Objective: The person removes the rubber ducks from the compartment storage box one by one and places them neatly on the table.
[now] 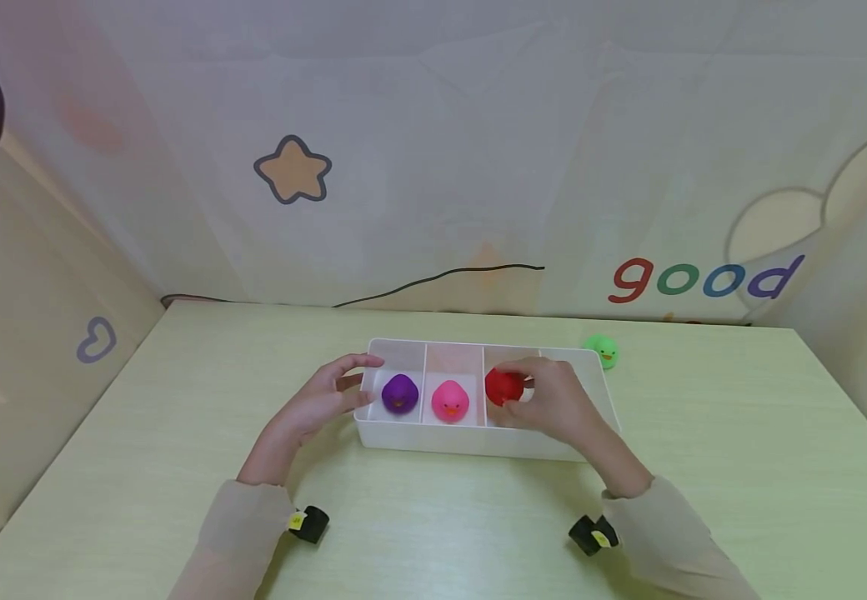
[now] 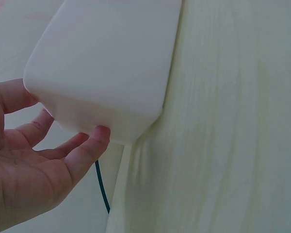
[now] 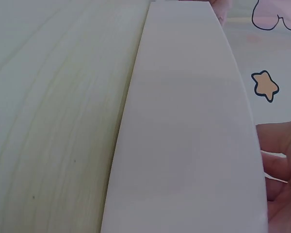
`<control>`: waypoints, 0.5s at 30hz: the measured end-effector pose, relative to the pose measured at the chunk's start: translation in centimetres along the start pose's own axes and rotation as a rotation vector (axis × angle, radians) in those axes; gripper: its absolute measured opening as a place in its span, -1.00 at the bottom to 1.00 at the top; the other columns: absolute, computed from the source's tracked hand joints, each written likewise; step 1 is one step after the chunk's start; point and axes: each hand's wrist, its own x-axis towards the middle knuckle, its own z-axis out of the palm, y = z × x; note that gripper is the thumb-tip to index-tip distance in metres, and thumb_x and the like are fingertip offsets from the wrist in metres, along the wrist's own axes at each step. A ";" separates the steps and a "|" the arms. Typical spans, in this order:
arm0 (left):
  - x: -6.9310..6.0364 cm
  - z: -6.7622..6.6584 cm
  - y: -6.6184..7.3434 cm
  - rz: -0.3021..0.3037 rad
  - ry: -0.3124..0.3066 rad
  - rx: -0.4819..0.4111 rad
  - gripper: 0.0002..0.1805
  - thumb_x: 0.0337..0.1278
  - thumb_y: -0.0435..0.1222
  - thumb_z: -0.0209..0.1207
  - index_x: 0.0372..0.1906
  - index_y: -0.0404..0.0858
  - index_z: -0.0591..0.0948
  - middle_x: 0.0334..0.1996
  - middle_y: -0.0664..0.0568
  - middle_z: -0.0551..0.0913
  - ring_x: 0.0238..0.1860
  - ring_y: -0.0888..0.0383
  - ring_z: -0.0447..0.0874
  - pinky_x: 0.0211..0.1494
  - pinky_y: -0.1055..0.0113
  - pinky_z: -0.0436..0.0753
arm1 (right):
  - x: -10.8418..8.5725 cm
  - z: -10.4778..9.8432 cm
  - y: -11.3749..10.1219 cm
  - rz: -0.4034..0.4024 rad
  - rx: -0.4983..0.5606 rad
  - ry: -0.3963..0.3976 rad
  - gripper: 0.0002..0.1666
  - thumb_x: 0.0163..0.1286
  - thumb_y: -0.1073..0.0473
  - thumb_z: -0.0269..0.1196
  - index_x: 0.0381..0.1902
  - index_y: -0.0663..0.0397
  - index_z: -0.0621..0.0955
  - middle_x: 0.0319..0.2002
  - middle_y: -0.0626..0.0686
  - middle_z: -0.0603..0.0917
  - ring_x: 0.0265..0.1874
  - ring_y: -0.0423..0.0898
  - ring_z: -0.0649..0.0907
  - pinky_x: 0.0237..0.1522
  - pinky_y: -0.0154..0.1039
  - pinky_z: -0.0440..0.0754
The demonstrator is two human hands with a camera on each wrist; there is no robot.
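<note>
A white box (image 1: 471, 439) with dividers stands on the table. In its leftmost compartment sits a purple rubber duck (image 1: 399, 394), and beside that, in another compartment, a pink rubber duck (image 1: 450, 402). My right hand (image 1: 553, 400) pinches a red rubber duck (image 1: 503, 387) at the third compartment; whether it touches the bottom is hidden. My left hand (image 1: 326, 393) holds the left end of the box, fingertips at its rim and end wall. From the left wrist, those fingers (image 2: 89, 150) touch the box's end (image 2: 102, 114). The box wall hides the red duck from the right wrist camera.
A green rubber duck (image 1: 604, 351) is on the table behind the box's right end, partly hidden by it. The rightmost compartment (image 1: 583, 375) is partly covered by my right hand. A printed cloth backdrop (image 1: 433, 167) rises at the table's far edge.
</note>
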 end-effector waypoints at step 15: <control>0.0 0.1 0.1 0.003 0.004 0.006 -0.53 0.12 -0.49 0.04 0.19 -0.36 0.32 0.33 -0.18 0.10 0.27 -0.24 0.17 0.16 -0.01 0.39 | -0.7 -1.8 1.2 0.021 0.166 0.065 -0.51 -0.02 0.41 0.35 -0.04 0.28 0.58 -0.10 0.20 0.62 -0.13 0.12 0.58 -0.14 -0.02 0.60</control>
